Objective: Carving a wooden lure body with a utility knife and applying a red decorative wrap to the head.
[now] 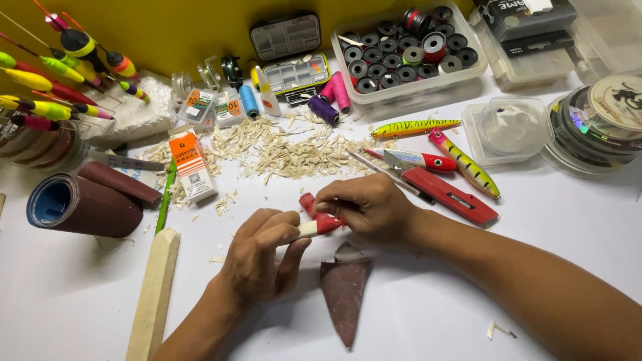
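My left hand (262, 257) pinches the pale tail end of a small red and white fishing lure (319, 222) between thumb and fingers. My right hand (370, 205) closes over the lure's red front half from the right. Both hands hover just above the white table (435, 294). A pointed scrap of brown sandpaper (344, 287) lies flat directly below my hands.
Wood shavings (281, 150) cover the table's middle. A red utility knife (445, 192) and painted lures (468, 164) lie right. A sandpaper roll (80, 204), wood stick (155, 294) and floats (47, 87) sit left. Spool tub (401, 57), tackle boxes (291, 57) and line spools (598, 113) line the back.
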